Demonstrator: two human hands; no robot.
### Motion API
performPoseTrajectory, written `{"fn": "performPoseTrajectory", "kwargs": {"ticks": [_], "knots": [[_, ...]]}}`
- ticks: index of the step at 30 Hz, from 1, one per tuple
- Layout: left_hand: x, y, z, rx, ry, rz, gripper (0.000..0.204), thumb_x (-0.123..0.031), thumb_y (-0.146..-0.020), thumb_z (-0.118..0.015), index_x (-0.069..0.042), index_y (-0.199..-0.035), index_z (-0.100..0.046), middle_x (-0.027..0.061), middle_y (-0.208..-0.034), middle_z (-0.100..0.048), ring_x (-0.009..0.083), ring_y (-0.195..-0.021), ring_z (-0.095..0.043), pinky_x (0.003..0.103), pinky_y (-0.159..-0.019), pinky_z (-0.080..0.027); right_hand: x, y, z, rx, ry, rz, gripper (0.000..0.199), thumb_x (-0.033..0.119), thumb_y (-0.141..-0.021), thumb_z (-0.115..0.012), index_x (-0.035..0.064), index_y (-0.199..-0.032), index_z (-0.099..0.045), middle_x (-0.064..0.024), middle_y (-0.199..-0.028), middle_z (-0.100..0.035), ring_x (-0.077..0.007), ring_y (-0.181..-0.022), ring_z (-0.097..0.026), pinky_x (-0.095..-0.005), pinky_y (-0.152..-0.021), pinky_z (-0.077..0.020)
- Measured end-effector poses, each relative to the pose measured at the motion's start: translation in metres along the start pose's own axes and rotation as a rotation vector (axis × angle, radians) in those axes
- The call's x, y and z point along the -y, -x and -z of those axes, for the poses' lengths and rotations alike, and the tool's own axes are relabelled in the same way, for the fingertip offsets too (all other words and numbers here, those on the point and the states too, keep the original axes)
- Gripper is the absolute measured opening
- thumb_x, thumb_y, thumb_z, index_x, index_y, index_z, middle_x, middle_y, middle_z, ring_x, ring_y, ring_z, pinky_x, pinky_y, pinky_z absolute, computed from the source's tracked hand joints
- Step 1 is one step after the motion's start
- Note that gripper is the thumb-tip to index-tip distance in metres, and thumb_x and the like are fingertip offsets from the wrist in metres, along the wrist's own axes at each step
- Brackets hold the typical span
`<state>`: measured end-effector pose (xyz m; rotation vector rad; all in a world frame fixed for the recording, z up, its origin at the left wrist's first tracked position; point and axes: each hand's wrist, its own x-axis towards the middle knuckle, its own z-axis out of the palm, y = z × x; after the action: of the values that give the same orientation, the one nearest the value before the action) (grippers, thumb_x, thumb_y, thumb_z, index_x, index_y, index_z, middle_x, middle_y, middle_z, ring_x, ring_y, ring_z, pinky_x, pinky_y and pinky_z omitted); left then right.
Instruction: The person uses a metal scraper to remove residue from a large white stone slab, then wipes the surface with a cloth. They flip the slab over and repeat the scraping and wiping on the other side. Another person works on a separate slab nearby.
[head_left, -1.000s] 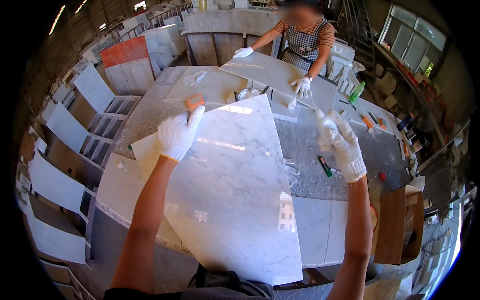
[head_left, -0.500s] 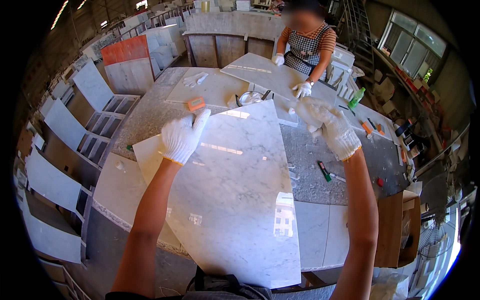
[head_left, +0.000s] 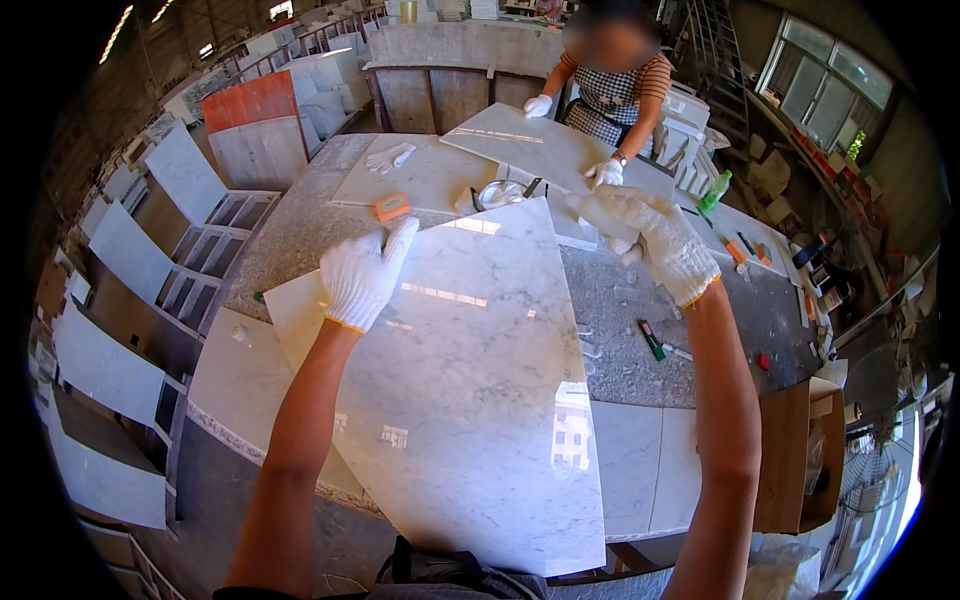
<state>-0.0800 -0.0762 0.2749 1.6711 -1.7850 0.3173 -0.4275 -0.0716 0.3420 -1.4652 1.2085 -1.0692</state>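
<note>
A polished white marble slab (head_left: pixel 470 370) with grey veins lies before me, its near end close to my body. My left hand (head_left: pixel 362 275), in a white knitted glove, grips its far left edge. Its thumb side points away along the edge, and the other fingers are partly hidden. Off the slab's far right corner, my gloved right hand (head_left: pixel 655 238) is raised with its fingers bent together and pointing left. Whatever it may hold cannot be made out. Just past the slab are an orange block (head_left: pixel 392 206) and a round metal dish (head_left: pixel 503 194).
Across the stone table (head_left: pixel 640 290), a person (head_left: pixel 610 95) in a checked apron touches another slab (head_left: pixel 530 140) with gloved hands. A green-handled tool (head_left: pixel 651 340) and a green bottle (head_left: pixel 715 190) lie to the right. A cardboard box (head_left: pixel 785 460) stands near right; leaning panels (head_left: pixel 110 340) line the left.
My right hand has shifted slightly left, its fingertips nearer the slab's corner. My left hand stays in place. The person opposite has moved one hand left along the far slab.
</note>
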Motion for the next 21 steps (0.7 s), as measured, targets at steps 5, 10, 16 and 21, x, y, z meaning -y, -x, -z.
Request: {"fn": "performPoseTrajectory", "kwargs": {"ticks": [5,10,16,21], "knots": [[-0.004,0.000,0.001,0.004,0.021,0.003,0.061,-0.054,-0.092,-0.051,-0.002,-0.065,-0.068,0.0233,-0.062,-0.060,0.0420,-0.058,-0.060,0.050,-0.055,-0.045,0.002,0.003,-0.002,-0.026,0.042,0.014,0.045,0.035,-0.091,-0.058,0.0009,-0.119,-0.064,-0.0039,-0.079,-0.062,-0.0087,-0.061,-0.054,-0.0217,-0.050,-0.0435],[-0.002,0.000,0.000,0.013,0.020,0.009,0.060,-0.053,-0.092,-0.051,-0.002,-0.066,-0.068,0.0233,-0.063,-0.060,0.0419,-0.059,-0.061,0.050,-0.056,-0.046,0.010,0.005,-0.005,-0.032,0.117,0.028,0.041,0.031,-0.093,-0.055,0.0014,-0.119,-0.064,-0.0030,-0.082,-0.063,-0.0080,-0.063,-0.054,-0.0215,-0.050,-0.0425],[-0.001,0.000,-0.001,0.023,0.026,0.010,0.060,-0.053,-0.092,-0.050,-0.002,-0.067,-0.069,0.0238,-0.064,-0.061,0.0422,-0.061,-0.061,0.050,-0.057,-0.046,0.018,0.007,-0.006,-0.044,0.131,0.045,0.049,0.041,-0.087,-0.064,0.0013,-0.117,-0.066,-0.0064,-0.077,-0.063,-0.0098,-0.062,-0.057,-0.0221,-0.053,-0.0481],[-0.001,0.000,0.002,0.050,0.015,0.018,0.061,-0.054,-0.093,-0.050,-0.001,-0.069,-0.068,0.0251,-0.065,-0.060,0.0432,-0.062,-0.061,0.051,-0.058,-0.046,0.021,0.004,-0.009,-0.046,0.167,-0.022,0.048,0.039,-0.087,-0.065,0.0019,-0.116,-0.067,-0.0056,-0.074,-0.062,-0.0089,-0.061,-0.056,-0.0211,-0.052,-0.0476]]}}
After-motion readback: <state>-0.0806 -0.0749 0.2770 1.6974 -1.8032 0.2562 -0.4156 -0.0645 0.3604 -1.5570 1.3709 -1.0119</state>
